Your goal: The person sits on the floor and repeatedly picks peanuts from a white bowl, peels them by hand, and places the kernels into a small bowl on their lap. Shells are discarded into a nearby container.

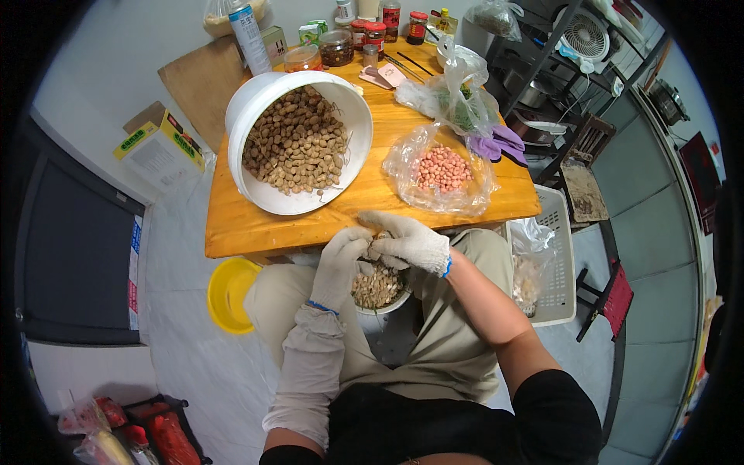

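My left hand (343, 261), in a white knitted glove, meets my right hand (410, 241), gloved alike, just off the table's front edge. Their fingers are bunched around something small, perhaps a peanut; the fingers hide it and I cannot tell which hand grips it. Below them, a white bowl (383, 309) between my knees holds peanut shells (378, 286). On the wooden table (273, 229), a white bucket (363, 125) tilted on its side is filled with unshelled peanuts (296, 139). To its right, pink shelled peanuts (444, 168) lie in an opened clear plastic bag (404, 154).
Jars (336, 49), a spray can (250, 38), chopsticks (415, 63), a bag of greens (465, 107) and purple gloves (499, 143) are on the table. A yellow basin (229, 296) stands on the floor at left, a white plastic basket (558, 261) at right.
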Available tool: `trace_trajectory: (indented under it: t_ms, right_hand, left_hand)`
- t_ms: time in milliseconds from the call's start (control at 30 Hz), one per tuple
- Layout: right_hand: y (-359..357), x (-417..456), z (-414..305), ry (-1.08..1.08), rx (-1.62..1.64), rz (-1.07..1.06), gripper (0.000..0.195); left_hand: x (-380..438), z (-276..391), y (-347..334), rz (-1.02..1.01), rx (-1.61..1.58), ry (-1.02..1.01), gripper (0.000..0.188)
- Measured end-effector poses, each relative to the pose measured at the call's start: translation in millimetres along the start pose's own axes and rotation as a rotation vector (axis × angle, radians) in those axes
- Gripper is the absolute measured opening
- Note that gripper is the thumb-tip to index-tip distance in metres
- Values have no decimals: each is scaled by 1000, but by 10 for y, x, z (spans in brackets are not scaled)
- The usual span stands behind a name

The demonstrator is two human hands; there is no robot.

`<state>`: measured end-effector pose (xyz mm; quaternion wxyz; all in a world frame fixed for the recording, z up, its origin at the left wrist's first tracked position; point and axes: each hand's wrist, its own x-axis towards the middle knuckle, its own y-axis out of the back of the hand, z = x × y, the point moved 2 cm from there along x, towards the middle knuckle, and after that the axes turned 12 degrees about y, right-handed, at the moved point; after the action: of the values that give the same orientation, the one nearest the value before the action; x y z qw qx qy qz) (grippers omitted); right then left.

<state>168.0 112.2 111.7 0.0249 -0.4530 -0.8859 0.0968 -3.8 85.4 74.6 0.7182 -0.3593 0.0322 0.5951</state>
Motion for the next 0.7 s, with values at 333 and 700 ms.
trace_trajectory:
  t_ms: [333, 700]
  right_hand:
    - [-8, 10, 222, -52, -13, 8, 68]
    - [1491, 243, -531, 331, -184, 639, 39]
  left_hand:
    - [-87, 15, -63, 263, 405, -297, 13]
    - [45, -155, 125, 148, 986, -509, 13]
